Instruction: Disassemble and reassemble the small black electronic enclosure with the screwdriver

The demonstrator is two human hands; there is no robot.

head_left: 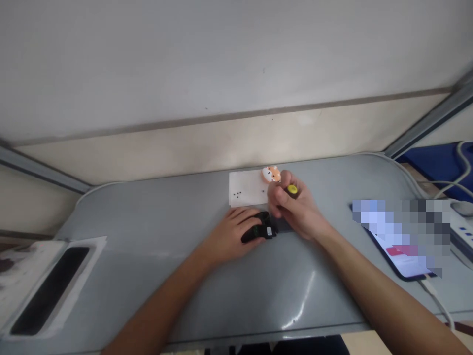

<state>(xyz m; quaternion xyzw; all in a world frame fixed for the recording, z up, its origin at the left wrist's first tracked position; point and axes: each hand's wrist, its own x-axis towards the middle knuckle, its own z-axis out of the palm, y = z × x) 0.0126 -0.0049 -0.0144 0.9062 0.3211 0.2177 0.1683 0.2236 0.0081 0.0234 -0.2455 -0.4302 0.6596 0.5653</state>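
Observation:
My left hand (231,236) is closed around a black plastic device (264,229) lying on the grey table, its fingers over the near and far sides. The device has a small pale label, and its exact kind cannot be made out. My right hand (295,207) grips a screwdriver (292,189) with a yellow-capped handle, held above the device's right end; its tip is hidden. Just beyond both hands lies white paper (246,180) with several tiny dark screws (237,194) on its left part. An orange-and-white animal-faced trinket (270,173) sits at the paper's far right.
To the right, a lit phone (402,246) is plugged into a white cable (436,296), with a power strip (461,231) beyond it. A black slab (51,291) rests on white sheets at the left. A pale wall (185,143) borders the table (148,227) at the back.

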